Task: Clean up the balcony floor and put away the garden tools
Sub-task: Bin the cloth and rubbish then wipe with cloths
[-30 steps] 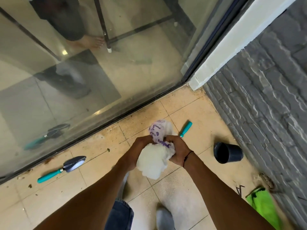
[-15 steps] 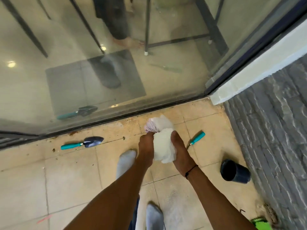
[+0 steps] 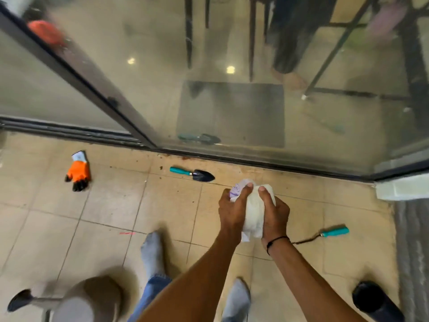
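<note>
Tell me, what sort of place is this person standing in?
Probably a home balcony: a tiled floor beside a sliding glass door, with a garden trowel and an orange work glove lying about.

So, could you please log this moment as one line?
both hands grip white bag | trowel, glove on floor

I am turning left, so the view is sweeping along the glass door. An orange glove (image 3: pixel 78 171) and a grey watering can (image 3: pixel 76 300) are coming into sight, and the green cloth is dropping out. My hands are shifting round the white bag (image 3: pixel 254 211), thumbs now pointing up over it.
</note>
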